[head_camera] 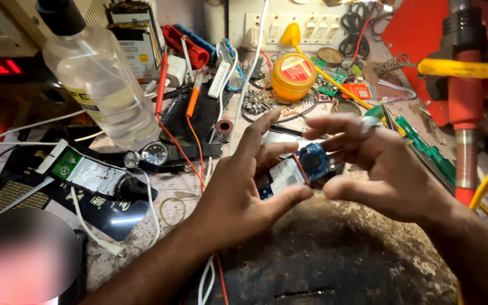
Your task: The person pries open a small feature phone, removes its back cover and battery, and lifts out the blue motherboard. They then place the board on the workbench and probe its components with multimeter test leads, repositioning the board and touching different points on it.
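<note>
Lying at nine o'clock on the worktop (176, 195): a glue tube (94, 178), a clear bottle (100, 85) above it, a wristwatch (155, 153) beside. Centre: left hand (238, 195), fingers spread, thumb and fingertips pinching a small blue circuit board (295, 171) clear of the worktop. Right hand (379, 169) at three o'clock, partly open, fingertips on the board's far end. Yellow tin (293, 74) at twelve; red hot-air tool (464, 96) far right.
</note>
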